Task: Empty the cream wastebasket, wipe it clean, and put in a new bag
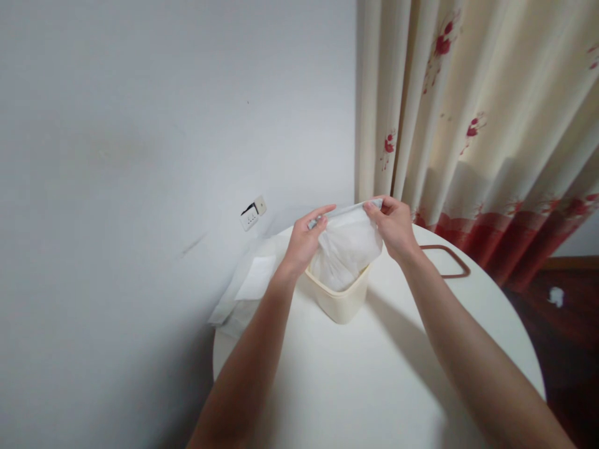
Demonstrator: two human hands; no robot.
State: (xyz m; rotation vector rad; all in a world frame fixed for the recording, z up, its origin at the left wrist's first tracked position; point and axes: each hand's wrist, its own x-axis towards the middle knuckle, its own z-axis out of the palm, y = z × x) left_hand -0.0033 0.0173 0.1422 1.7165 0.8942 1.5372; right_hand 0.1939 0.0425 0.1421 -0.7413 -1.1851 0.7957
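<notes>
A small cream plastic bin [341,300] stands on a round white table [374,386]. A thin white plastic bag [346,246] hangs down into the bin, its top edge stretched above the rim. My left hand [304,240] pinches the bag's top edge at the left. At the right end of that edge my right hand [395,227] is closed on the bag. Both hands are held above the bin.
Folded white plastic sheets [250,284] lie at the table's left edge by the grey wall. A brown ring frame [449,262] lies on the table behind my right arm. A cream curtain with red flowers [477,125] hangs behind. A wall socket [253,214] sits low on the wall.
</notes>
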